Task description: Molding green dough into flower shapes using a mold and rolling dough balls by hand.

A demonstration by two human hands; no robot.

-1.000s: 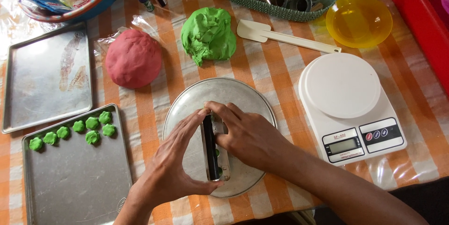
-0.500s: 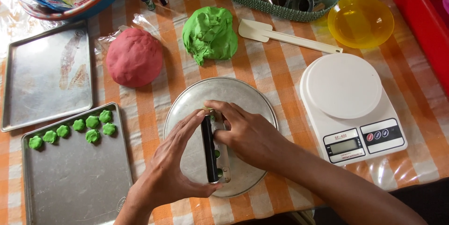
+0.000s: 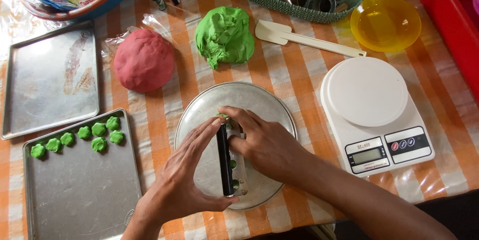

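My left hand [image 3: 187, 175] grips a long black-and-metal scraper tool [image 3: 225, 162] standing on edge over the round metal plate [image 3: 254, 100]. My right hand [image 3: 262, 142] rests against the tool's right side, fingers curled over its top end. Small bits of green dough [image 3: 233, 164] cling to the tool's metal face. A big lump of green dough [image 3: 224, 35] lies beyond the plate, with a red dough ball [image 3: 143, 60] to its left.
A baking tray [image 3: 80, 190] at the lower left carries several small green dough shapes [image 3: 99, 130]; a second tray [image 3: 50, 80] lies above it. A white kitchen scale [image 3: 374, 113], a yellow bowl [image 3: 385, 23], a cream spatula [image 3: 304, 40] and a green basket [image 3: 299, 0] are on the right and far side.
Both hands have stayed on the tool over the plate; my right fingers have shifted slightly along its top end.
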